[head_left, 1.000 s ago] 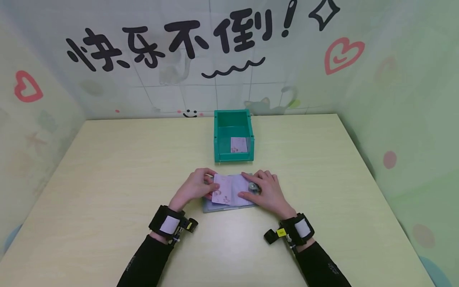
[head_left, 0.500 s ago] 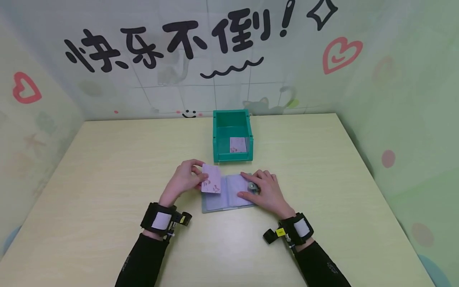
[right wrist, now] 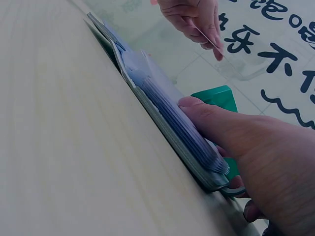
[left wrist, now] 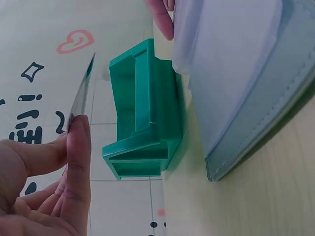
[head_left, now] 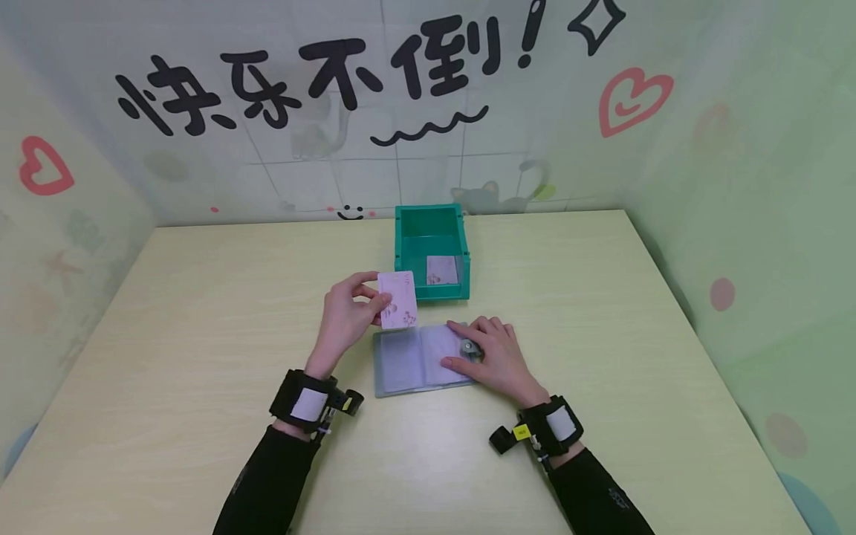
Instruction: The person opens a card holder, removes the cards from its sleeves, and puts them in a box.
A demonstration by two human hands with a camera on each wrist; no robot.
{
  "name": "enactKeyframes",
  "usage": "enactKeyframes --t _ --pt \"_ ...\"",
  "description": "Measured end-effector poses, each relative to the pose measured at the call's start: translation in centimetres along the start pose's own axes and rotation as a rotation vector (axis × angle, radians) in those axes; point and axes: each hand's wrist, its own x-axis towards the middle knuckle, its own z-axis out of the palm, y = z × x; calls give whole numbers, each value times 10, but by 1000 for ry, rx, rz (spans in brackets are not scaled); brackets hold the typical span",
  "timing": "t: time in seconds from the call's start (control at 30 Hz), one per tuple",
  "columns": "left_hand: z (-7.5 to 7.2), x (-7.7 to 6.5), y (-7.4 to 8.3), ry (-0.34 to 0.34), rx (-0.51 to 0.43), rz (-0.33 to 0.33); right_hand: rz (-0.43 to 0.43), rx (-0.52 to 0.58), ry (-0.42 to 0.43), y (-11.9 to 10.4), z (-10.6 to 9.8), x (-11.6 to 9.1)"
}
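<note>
Black lettering (a wavy line beneath it) and pink hearts mark the pale walls.

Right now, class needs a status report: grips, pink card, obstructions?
Left grip: pinching pink card, raised above table. Right grip: pressing on open album. Obstructions: none visible.

The right hand rests on the booklet; beyond, the left hand pinches a card.

The back wall reads "快乐不倒!"
</note>
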Motion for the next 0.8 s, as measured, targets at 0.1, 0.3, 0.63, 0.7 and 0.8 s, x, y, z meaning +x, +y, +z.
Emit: enactKeyframes --t 0.1,0.3,0.63,0.7,0.8 --pt "5 2 3 44 -40 44 -9 -5 7 1 1 0" --pt "16 9 9 97 -92 114 -15 -4 9 2 2 0" --pt "34 28 26 115 74 240 -23 -4 17 3 3 0" --pt "38 32 29 103 93 249 -28 -3 24 3 3 0" --pt "42 38 33 75 109 241 -33 -1 32 3 3 0"
